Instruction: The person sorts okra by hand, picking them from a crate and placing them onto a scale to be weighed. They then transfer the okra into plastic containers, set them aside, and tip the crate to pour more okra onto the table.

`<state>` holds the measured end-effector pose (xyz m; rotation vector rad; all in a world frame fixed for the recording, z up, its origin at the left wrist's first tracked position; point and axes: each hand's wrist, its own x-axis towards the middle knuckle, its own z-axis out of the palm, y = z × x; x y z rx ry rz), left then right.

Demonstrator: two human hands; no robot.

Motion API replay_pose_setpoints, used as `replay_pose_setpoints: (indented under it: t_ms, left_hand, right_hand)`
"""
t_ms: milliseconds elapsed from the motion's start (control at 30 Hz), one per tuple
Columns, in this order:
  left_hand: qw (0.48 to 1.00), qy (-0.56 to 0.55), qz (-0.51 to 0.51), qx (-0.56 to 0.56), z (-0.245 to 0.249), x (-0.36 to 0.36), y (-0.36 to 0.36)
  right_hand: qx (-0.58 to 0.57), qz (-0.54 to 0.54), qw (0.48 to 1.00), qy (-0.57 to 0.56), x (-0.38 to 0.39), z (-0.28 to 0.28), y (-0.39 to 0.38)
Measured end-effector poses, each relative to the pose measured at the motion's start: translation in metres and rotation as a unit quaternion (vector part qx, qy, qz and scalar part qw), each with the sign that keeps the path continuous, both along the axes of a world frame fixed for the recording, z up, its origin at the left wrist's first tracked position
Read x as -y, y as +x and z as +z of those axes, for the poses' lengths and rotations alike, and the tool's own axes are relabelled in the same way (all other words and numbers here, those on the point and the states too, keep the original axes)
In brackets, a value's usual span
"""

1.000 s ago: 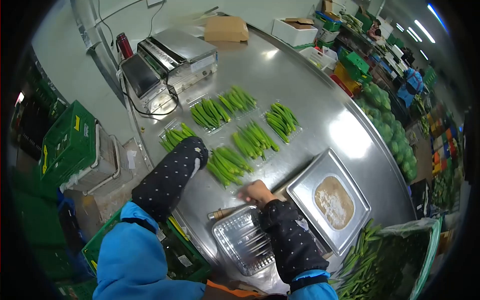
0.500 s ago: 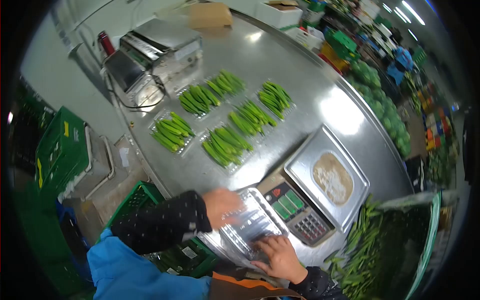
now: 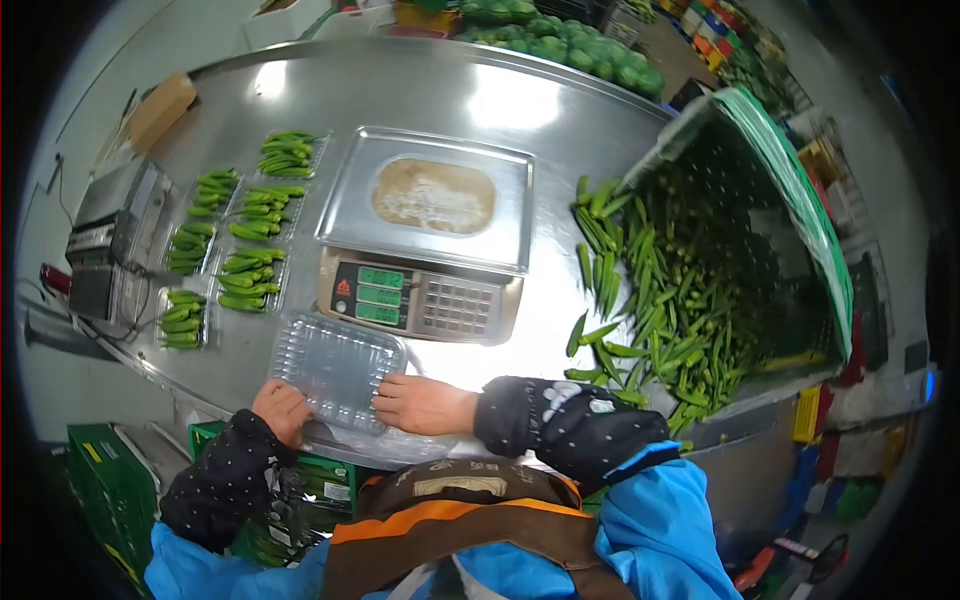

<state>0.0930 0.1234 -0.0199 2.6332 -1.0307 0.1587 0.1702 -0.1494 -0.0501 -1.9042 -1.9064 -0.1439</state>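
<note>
A stack of clear plastic trays lies at the near edge of the steel table, just in front of the scale. My left hand grips the stack's near left corner. My right hand rests on its right edge, fingers flat. The scale's pan holds nothing. Loose okra spills from a green-rimmed crate on its side to the right of the scale.
Several filled okra trays lie in rows on the left of the table. A sealing machine stands at the far left. Green crates sit on the floor below. Green cabbages are piled beyond the table.
My view swung right, so the scale sits straight ahead and the okra crate fills the right. Both hands stayed on the clear trays, which slid to the front of the scale.
</note>
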Motion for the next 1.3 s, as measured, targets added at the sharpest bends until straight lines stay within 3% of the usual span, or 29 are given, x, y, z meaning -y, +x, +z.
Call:
replay_pose_setpoints:
  t_ms: [167,333,400,467,500,567,633,667,700,733,767,833,933,967,1033,1067,1133,1167,1267,1300]
  left_hand:
    - [1.000,0.017,0.001,0.023,0.008,0.018,0.002]
    - [0.995,0.022,-0.014,-0.100,0.014,0.003,0.006]
    - [0.994,-0.017,0.009,-0.110,0.055,0.025,0.011]
    - [0.999,-0.006,0.035,0.008,0.087,0.043,0.023]
    - [0.999,-0.005,0.035,0.005,0.101,0.054,0.033]
    - [0.995,0.006,0.016,0.099,0.119,0.079,0.060]
    - [0.980,-0.042,0.011,0.194,0.113,0.103,0.103]
    - [0.975,-0.042,0.016,0.216,0.109,0.113,0.125]
    - [0.973,-0.055,0.031,0.223,0.105,0.127,0.147]
    - [0.971,-0.051,0.063,0.224,0.091,0.132,0.168]
    - [0.971,-0.060,0.089,0.213,0.078,0.139,0.185]
    - [0.981,-0.077,0.107,0.145,0.040,0.144,0.214]
    - [0.992,-0.021,0.095,0.081,0.017,0.156,0.223]
    - [0.992,-0.010,0.090,0.089,0.014,0.159,0.224]
    - [0.991,-0.006,0.094,0.092,0.014,0.164,0.224]
    - [0.991,-0.005,0.096,0.096,0.014,0.166,0.224]
    - [0.992,-0.001,0.089,0.094,0.019,0.168,0.227]
    - [0.992,0.000,0.081,0.093,0.022,0.169,0.227]
    - [0.980,-0.003,0.088,0.177,0.048,0.179,0.217]
    - [0.977,-0.051,0.078,0.194,0.061,0.187,0.207]
  right_hand:
    - [-0.001,0.010,0.998,0.066,-0.003,-0.002,0.010]
    - [-0.053,0.028,0.997,0.053,0.004,0.026,0.011]
    - [-0.059,0.018,0.997,0.041,0.017,0.045,0.009]
    - [-0.080,-0.036,0.990,0.113,0.039,0.063,0.012]
    - [-0.083,-0.037,0.989,0.115,0.052,0.077,0.014]
    - [-0.111,-0.154,0.956,0.222,0.086,0.104,0.022]
    - [-0.187,-0.298,0.890,0.290,0.134,0.100,0.033]
    - [-0.288,-0.370,0.784,0.406,0.156,0.089,0.038]
    - [-0.301,-0.459,0.729,0.408,0.193,0.060,0.052]
    - [-0.348,-0.547,0.647,0.401,0.220,0.048,0.067]
    - [-0.364,-0.599,0.606,0.375,0.250,0.032,0.079]
    - [-0.256,-0.692,0.613,0.285,0.304,-0.027,0.104]
    - [-0.199,-0.740,0.626,0.144,0.316,-0.037,0.122]
    - [-0.202,-0.738,0.628,0.144,0.314,-0.046,0.128]
    - [-0.117,-0.761,0.635,0.066,0.308,-0.066,0.134]
    - [-0.120,-0.760,0.636,0.065,0.311,-0.073,0.136]
    - [-0.235,-0.769,0.595,0.008,0.310,-0.072,0.141]
    - [-0.269,-0.755,0.598,0.005,0.314,-0.068,0.139]
    - [-0.208,-0.779,0.589,-0.046,0.304,-0.053,0.135]
    - [-0.204,-0.774,0.596,-0.066,0.308,-0.059,0.137]
